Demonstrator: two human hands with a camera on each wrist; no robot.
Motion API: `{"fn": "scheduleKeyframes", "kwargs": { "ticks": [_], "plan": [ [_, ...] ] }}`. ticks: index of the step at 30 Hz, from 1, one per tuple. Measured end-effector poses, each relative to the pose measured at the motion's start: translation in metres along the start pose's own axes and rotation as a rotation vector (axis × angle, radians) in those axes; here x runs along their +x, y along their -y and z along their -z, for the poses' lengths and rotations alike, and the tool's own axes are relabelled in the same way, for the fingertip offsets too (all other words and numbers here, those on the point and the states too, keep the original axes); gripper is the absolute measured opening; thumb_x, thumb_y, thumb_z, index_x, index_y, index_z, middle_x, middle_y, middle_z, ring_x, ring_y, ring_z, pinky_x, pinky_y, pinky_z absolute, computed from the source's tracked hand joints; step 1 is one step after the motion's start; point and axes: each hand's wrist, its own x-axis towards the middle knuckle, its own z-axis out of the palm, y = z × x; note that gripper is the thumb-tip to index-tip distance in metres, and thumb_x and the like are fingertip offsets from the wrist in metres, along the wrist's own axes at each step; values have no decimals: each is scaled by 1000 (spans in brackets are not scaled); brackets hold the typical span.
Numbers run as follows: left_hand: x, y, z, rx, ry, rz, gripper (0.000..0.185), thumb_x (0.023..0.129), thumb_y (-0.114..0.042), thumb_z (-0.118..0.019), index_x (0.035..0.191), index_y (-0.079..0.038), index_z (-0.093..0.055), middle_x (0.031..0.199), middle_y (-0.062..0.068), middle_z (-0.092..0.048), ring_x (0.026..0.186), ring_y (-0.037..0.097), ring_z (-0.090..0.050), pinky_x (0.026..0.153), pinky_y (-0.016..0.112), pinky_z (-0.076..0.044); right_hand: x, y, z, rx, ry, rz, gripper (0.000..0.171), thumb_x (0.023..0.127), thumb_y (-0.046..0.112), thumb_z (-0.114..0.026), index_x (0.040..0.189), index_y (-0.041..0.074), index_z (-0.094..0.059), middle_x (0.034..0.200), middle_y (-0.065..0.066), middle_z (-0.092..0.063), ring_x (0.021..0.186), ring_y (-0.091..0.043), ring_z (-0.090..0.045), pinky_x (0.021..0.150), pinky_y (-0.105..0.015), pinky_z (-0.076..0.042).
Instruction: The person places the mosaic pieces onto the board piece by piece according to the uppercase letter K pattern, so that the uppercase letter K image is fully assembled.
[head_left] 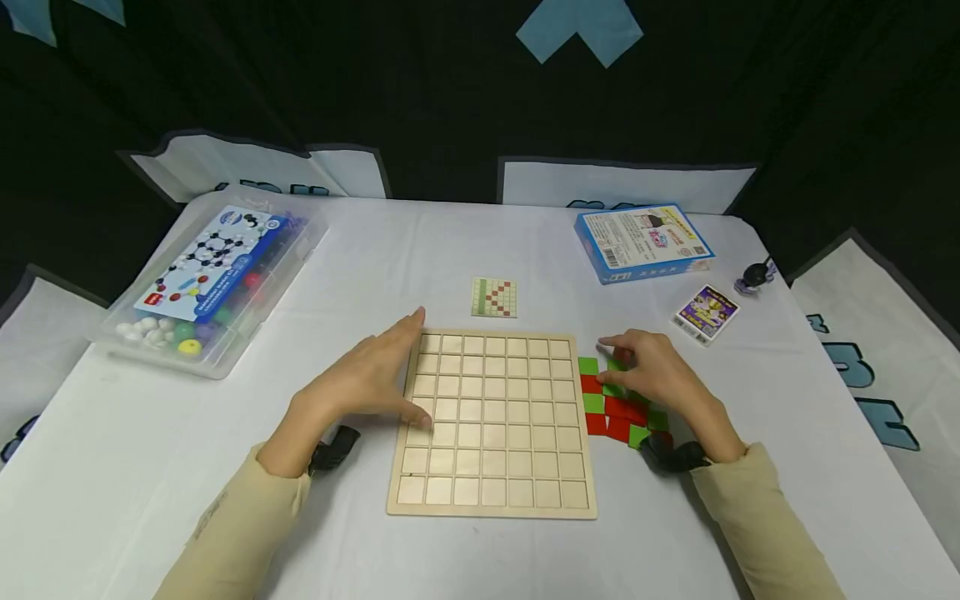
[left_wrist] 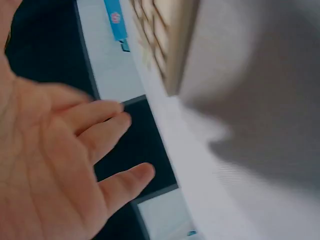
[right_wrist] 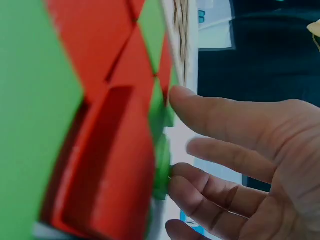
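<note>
A: Head view, entry one. What did the left hand [head_left: 372,377] do?

B: It lay flat with fingers straight, resting along the left edge of the pale wooden grid board with square cells [head_left: 495,421]. Thumb tip sat on the board's left column. It held nothing.

A: And the right hand [head_left: 655,373]?

B: It rested on the heap of red and green square tiles [head_left: 609,412], which lay on the white tablecloth [head_left: 465,258] just beside the board's right edge. Fingers bent down onto the tiles; whether one was pinched, cannot tell from here.

A: Surroundings?

B: Small green-and-red pattern card [head_left: 494,297] beyond the board. Clear plastic box of coloured balls [head_left: 213,279] far left. Blue cardboard box [head_left: 642,242] and a small card pack [head_left: 707,313] far right.

A: Left wrist view?

B: Blurred. Open palm, fingers [left_wrist: 102,117] straight and slightly apart, the board's corner [left_wrist: 172,45] above.

A: Right wrist view?

B: Fingertips [right_wrist: 177,182] touched a green tile [right_wrist: 161,170] at the pile's edge, fingers loosely extended, red tiles [right_wrist: 107,165] close beside. No closed grasp was visible.
</note>
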Motion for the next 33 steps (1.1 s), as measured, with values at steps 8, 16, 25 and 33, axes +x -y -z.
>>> {"fn": "scheduleKeyframes", "kwargs": {
  "ticks": [8,16,25,33],
  "plan": [
    [2,18,-7,20,187,5,132,57,-42,-91,152,4,-12,161,21,-5,148,37,-11,116,57,-21,9,-7,-6,66,58,35,24,78,13,-78,97,-1,-73,81,-8,-60,75,-18,-49,65,-27,-41],
    [-2,27,-10,31,190,-13,143,49,-49,-91,153,2,-7,161,19,1,149,38,-6,116,58,-18,16,1,-9,108,15,76,9,75,1,-73,76,5,-66,67,-2,-61,64,-13,-52,60,-25,-44],
    [0,29,-6,42,186,-7,142,49,-49,-91,153,1,-8,162,16,-1,150,35,-6,117,57,-17,40,35,1,156,-76,107,5,78,2,-69,83,2,-67,71,-8,-64,63,-16,-55,60,-28,-46],
    [3,19,-7,60,215,12,140,52,-46,-91,153,0,-8,162,16,2,150,33,-5,117,56,-17,73,85,-25,300,53,137,22,84,6,-66,103,-1,-73,79,-15,-72,66,-25,-69,57,-27,-50]
  ]
}}
